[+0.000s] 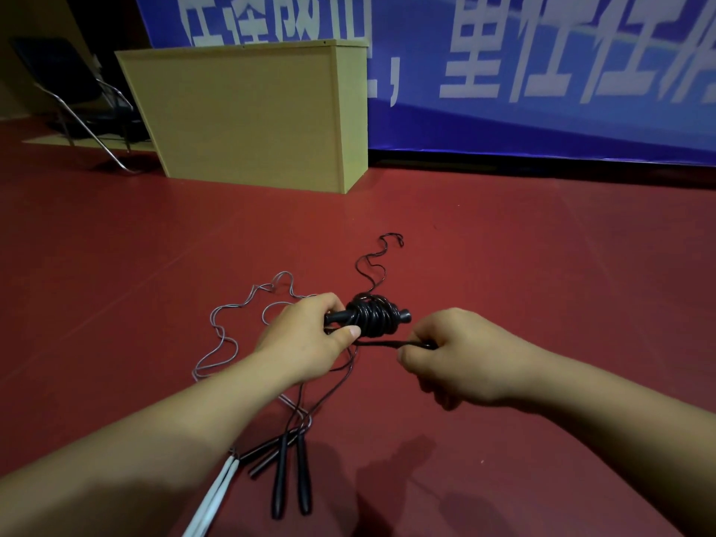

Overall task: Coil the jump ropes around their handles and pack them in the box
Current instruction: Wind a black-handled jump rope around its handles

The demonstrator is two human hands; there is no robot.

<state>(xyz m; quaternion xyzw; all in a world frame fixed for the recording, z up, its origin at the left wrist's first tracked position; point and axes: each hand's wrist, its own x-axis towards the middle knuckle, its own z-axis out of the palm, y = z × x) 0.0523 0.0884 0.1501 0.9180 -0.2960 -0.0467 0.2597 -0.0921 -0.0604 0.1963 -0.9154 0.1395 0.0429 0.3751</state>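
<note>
At the centre of the frame the left hand point(306, 335) has its grip clamped around the black handles point(341, 316), thumb pressed against the bundle of black rope point(374, 316) already wound there. Just to the right, the right hand point(461, 358) pinches the free strand point(387, 344), its grip closed on it and the line taut between the two hands.

The rest of that rope trails down and also snakes away toward the upper middle on the red floor point(542, 265). It crosses a grey rope point(228, 335) lying loose at centre left, so I judge the next turns could drag the grey loops along or snag on them. The bundle looks bulky and uneven; if tension slackens, turns may slip off the handle end.

More handles point(288, 474) wait at lower centre, with white ones point(217, 494) beside them. The tan box point(248, 114) stands at upper left, well apart.
</note>
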